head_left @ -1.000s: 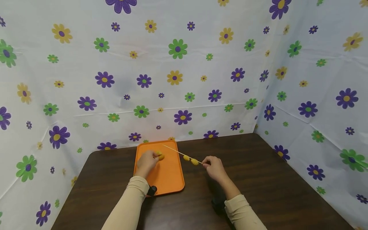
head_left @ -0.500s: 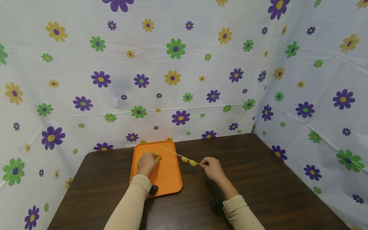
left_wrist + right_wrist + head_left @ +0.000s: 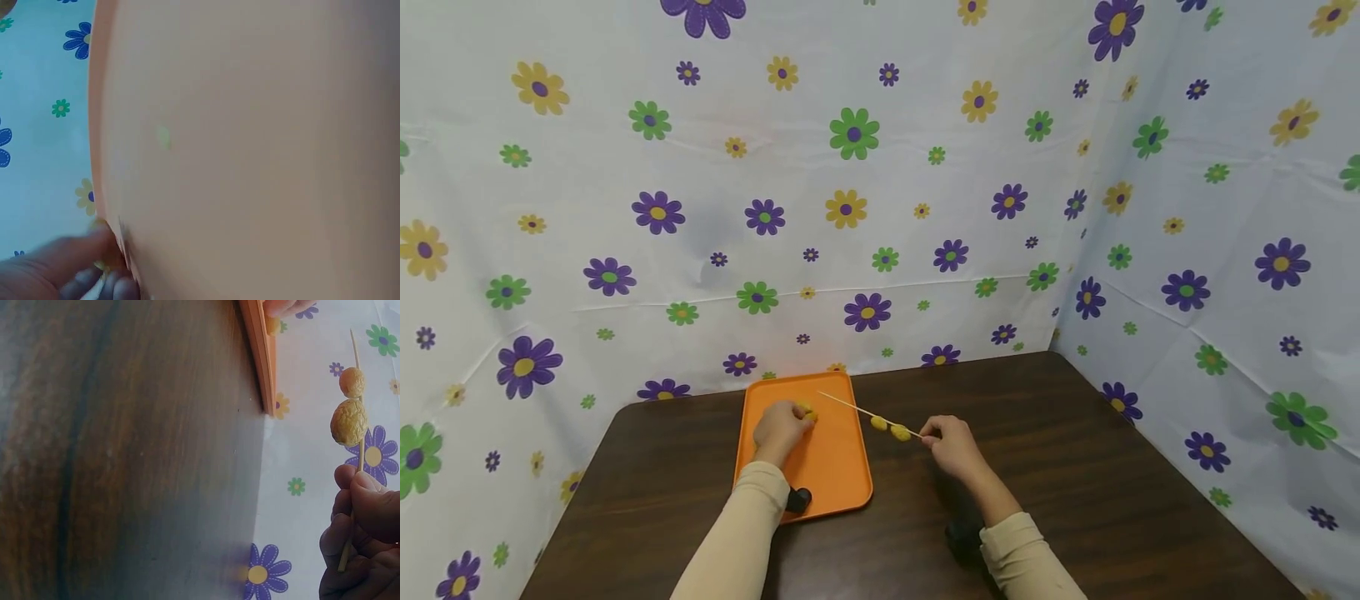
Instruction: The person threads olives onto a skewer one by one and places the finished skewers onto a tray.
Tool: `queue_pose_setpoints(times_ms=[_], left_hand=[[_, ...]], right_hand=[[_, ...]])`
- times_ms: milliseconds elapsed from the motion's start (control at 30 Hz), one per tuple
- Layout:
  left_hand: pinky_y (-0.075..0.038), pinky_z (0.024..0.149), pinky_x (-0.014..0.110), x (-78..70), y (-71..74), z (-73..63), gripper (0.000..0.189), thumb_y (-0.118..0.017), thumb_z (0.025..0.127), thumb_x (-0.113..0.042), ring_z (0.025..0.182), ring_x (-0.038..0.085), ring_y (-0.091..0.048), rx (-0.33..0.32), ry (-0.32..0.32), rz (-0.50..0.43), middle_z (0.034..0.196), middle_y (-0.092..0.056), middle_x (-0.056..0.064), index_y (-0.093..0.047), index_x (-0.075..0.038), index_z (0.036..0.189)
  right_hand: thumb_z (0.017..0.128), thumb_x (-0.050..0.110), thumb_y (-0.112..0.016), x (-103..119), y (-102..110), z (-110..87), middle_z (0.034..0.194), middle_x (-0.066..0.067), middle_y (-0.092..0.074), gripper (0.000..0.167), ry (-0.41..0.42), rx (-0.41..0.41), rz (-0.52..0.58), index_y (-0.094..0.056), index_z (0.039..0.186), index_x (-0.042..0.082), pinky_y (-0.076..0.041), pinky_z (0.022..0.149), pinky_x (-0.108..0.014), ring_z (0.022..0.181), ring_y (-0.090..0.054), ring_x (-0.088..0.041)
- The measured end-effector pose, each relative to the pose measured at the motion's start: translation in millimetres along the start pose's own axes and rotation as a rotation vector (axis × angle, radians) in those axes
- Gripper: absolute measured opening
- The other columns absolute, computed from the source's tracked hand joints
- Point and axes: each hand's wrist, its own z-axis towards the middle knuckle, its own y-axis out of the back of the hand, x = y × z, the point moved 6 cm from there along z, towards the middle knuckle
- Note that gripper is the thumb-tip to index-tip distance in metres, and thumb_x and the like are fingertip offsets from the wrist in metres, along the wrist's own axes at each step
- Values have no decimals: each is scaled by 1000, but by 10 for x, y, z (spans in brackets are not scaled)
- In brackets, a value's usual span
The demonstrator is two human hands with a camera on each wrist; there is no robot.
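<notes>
Skewer [image 3: 850, 406] points leftward and away from the right grip [image 3: 951, 443], aslant.

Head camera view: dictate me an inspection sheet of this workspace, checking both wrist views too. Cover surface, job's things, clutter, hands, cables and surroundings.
Surface: dark wood-look table with an orange tray on it.
Job's things: thin skewer bearing two yellow pieces; at least one more yellow piece over the tray, count unclear.
Clutter: pale spot on the tray, nature unclear.
Hands: left hand pinches yellow; right hand grips the skewer near one end.
Cables: nothing seen.
Surroundings: flower-print sheet behind the table; black device at each wrist.
</notes>
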Motion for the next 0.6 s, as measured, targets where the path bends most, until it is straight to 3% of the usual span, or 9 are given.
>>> queue_pose_setpoints(times_ms=[100, 300, 500, 600], left_hand=[[-51, 62, 37, 13, 37, -29, 18, -83, 86, -20, 82, 25, -65, -13, -43, -82, 99, -71, 8, -72, -10, 97], [-56, 62, 32, -11, 110, -136, 20, -81, 84, 0, 83, 24, -66, 8, -215, -316, 99, -70, 11, -71, -3, 102], [-58, 71, 37, -33, 212, -252, 21, -79, 83, 7, 85, 24, -64, 6, -333, -363, 98, -68, 10, -69, -3, 99], [-58, 73, 36, -38, 256, -292, 22, -79, 83, 7, 88, 24, -65, 16, -348, -378, 99, -68, 9, -69, -4, 98]], right_hand=[[93, -1, -69, 32, 1, -8, 90, -8, -69, 7, 8, 4, 12, -74, 90, 3, -53, 69, -38, 81, -59, -21], [92, -3, -69, 64, -33, -12, 87, -6, -68, 8, 24, 11, 7, -74, 89, 3, -53, 68, -38, 79, -59, -20], [92, -3, -69, 81, -85, -11, 87, -6, -68, 8, 35, 17, 0, -74, 89, 4, -54, 69, -39, 80, -58, -20], [92, -2, -70, 99, -104, -18, 87, -6, -68, 9, 42, 20, -6, -74, 88, 5, -54, 70, -40, 80, -58, -20]])
